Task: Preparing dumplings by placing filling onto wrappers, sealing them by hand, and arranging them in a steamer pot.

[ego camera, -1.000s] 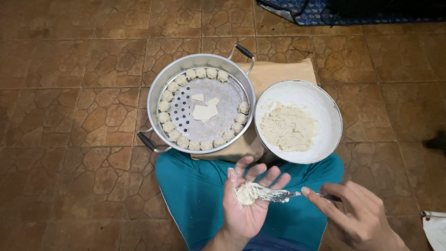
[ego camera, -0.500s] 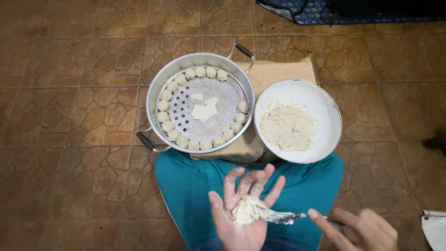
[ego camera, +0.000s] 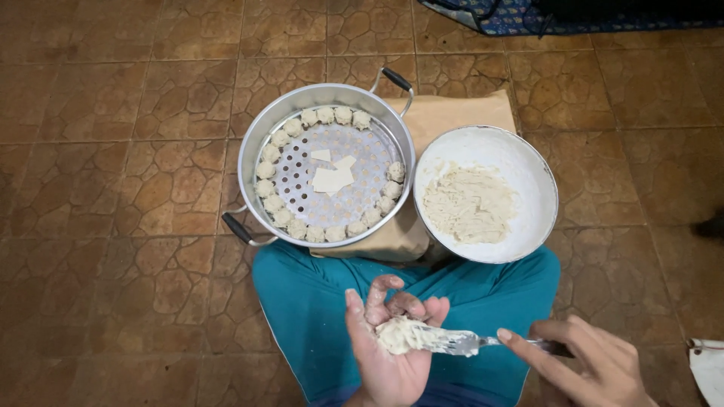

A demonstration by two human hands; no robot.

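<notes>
Cupped and palm up, my left hand cradled a wrapper heaped with pale filling, its fingers curling loosely around the lump. Just to the right of it, my right hand pinched the handle of a metal fork, whose smeared tines lay against the filling in the left palm. Both hands hovered over my lap, above my teal trousers.

Beyond the left hand, farther from me, sat a metal steamer pot with two black handles. Small dumplings lined nearly the whole edge of its perforated tray, touching one another in a ring, and a few flat wrappers lay in the middle of the tray. Beyond my right hand, just beside the pot, stood a white bowl holding a spread of the same pale mixture. Pot and bowl both rested partly on a sheet of brown paper, which lay on the brown tiled floor. At the far right, near my right hand, the corner of something white showed at the edge; I could not tell what it was.
</notes>
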